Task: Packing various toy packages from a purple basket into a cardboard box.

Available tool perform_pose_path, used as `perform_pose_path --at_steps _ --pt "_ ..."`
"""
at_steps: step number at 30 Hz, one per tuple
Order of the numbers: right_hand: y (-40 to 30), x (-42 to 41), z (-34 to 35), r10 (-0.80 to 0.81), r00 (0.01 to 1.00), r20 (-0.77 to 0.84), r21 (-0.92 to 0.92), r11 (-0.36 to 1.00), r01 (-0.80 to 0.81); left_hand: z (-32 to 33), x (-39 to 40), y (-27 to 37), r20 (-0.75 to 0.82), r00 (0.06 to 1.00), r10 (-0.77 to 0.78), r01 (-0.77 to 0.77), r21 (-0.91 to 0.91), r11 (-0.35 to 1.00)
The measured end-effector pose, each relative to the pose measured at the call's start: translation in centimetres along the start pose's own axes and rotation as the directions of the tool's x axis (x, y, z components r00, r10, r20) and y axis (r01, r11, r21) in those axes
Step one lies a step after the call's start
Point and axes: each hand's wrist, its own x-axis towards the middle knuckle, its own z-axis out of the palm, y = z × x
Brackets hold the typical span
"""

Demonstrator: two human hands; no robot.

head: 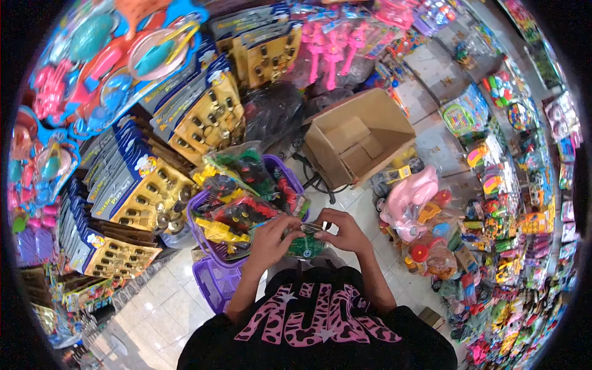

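Observation:
Both of my hands meet in front of my chest at the top edge of a clear plastic bag with a green toy (306,246) inside. My left hand (276,238) pinches the bag's edge from the left, and my right hand (341,231) pinches it from the right. Just beyond and to the left stands a purple plastic basket (198,240), filled with bagged toys in yellow, red and green. A purple perforated plastic piece (217,283) lies on the tiled floor beside it. What exactly the fingertips cover on the bag cannot be made out.
Ahead, an open cardboard box (360,138) stands tilted near a black cable (319,182). Carded kitchen play sets (138,203) stand in rows at left. Bagged pink toys (411,203) lie at right, before crowded toy shelves. Black plastic bags (273,111) sit behind the basket.

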Motion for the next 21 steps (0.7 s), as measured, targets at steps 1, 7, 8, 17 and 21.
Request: perform_pose_path --at_steps 1,7,8,17,21 --pt "0.5 -0.8 -0.3 -0.005 1.000 -0.023 0.001 1.000 0.005 1.0 -0.1 0.6 -0.008 0.998 -0.068 0.066 -0.132 0.989" --pt "3.7 -4.5 -2.6 -0.053 0.999 -0.011 0.151 0.987 0.054 5.4 0.0 3.5 -0.177 0.978 -0.114 0.104 -0.064 0.993" --pt "4.3 -5.3 -3.3 -0.059 0.998 -0.019 0.151 0.987 0.061 6.0 0.1 4.0 -0.215 0.967 -0.134 0.110 -0.120 0.987" --pt "9.1 -12.0 -9.9 -0.114 0.941 -0.318 0.046 0.990 0.136 13.1 3.6 8.4 -0.301 0.951 -0.075 0.068 -0.034 0.997" --pt "12.0 -14.8 -11.2 -0.105 0.747 -0.657 -0.048 0.994 0.098 18.6 4.2 8.9 -0.348 0.933 -0.092 0.094 -0.013 0.996"
